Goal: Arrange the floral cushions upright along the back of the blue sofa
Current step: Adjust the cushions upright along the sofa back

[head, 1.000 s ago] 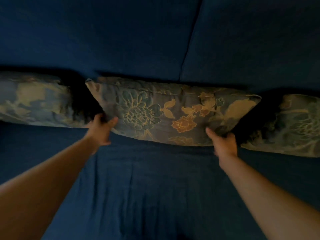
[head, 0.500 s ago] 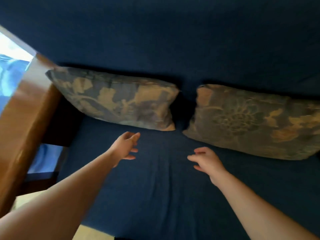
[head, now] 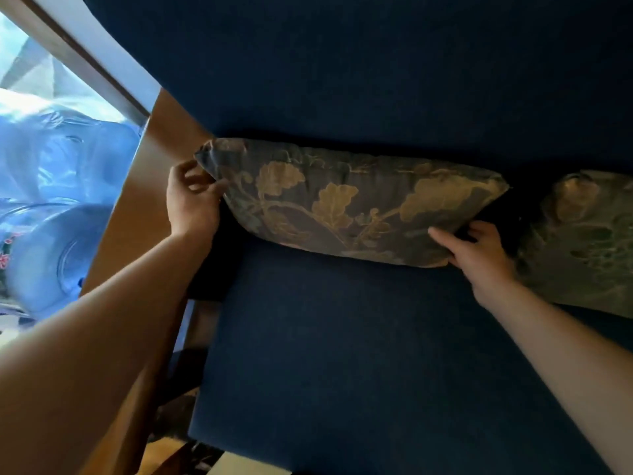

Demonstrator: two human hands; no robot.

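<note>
Left hand: the left hand [head: 192, 200] pinched the upper left corner of the cushion [head: 349, 204] between thumb and fingers.
Right hand: the right hand [head: 479, 255] gripped the lower right corner, the thumb on the front face and the fingers hidden behind.
Reason of the grip: two opposite corners gave control of the tilt, so probably the cushion was being stood up against the backrest.
Cushion place: it stood on its long edge on the sofa [head: 359, 354] seat, leaning on the blue back, just beside the wooden armrest [head: 137, 207].
Second cushion: another floral cushion [head: 582, 241] was near on the right, apart by a dark gap, also against the back.
Containers: no container was on the sofa; beyond the armrest there were pale blue bottles [head: 58, 248], big and apparently of plastic; their content I cannot tell.
</note>
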